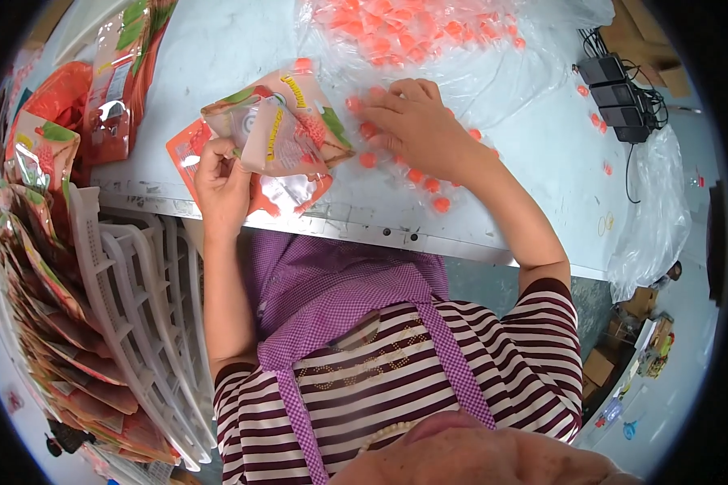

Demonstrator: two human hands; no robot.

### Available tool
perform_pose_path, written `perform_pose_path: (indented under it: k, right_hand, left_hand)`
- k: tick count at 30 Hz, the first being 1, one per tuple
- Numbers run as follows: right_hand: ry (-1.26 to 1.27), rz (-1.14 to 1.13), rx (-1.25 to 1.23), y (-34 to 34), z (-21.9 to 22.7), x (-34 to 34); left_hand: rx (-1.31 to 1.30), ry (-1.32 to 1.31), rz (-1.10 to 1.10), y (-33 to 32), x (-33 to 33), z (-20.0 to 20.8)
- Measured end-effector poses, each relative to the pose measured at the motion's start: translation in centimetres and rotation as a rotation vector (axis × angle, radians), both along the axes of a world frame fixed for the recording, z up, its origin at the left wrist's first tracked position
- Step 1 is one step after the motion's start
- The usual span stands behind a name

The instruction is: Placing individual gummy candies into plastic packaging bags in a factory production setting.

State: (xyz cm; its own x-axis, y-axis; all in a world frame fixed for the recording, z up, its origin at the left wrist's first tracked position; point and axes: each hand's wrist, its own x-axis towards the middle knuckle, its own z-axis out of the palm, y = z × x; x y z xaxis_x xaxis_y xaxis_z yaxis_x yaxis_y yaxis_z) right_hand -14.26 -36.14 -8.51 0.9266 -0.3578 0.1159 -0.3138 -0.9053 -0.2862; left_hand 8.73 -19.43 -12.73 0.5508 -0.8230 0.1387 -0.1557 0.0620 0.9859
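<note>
My left hand point(222, 182) pinches the near edge of a printed pouch point(279, 141), whose mouth gapes partway. This pouch is pink and white with green leaves and red fruit pictured on it. Under it lies another pouch point(188, 152), flat on the table and orange-red. My right hand point(425, 133) is just right of the pouch, palm down, fingers stretched over a loose group of round red-orange candies point(415, 175) in clear wrappers. Several of them show by its fingertips; what lies beneath the palm is hidden.
A large heap of wrapped candies point(396, 32) rests on clear plastic sheeting at the far side. Black power adapters point(615, 93) with cables sit at the right. Printed pouches point(117, 89) lie at the far left. White plastic crates point(129, 283) with filled pouches stand left of the table.
</note>
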Motion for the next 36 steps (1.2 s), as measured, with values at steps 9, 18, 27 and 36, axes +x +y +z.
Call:
perform_pose_path:
  k: [9, 18, 27, 36]
  right_hand:
    - [0.023, 0.016, -0.054, 1.0, -0.4, 0.6]
    - [-0.06, -0.054, -0.123, 3.3, -2.0, 0.0]
    - [-0.149, -0.025, -0.086, 3.1, -2.2, -0.1]
    - [-0.033, 0.0, -0.06, 3.8, 0.0, -1.5]
  left_hand:
    - [0.019, 0.011, 0.007, 0.0, -0.1, 0.0]
    - [-0.017, -0.043, -0.001, 0.0, -0.3, 0.4]
    - [-0.09, -0.238, 0.006, 0.9, -0.2, 1.1]
    - [0.007, -1.138, -0.125, 1.2, -1.9, 14.2]
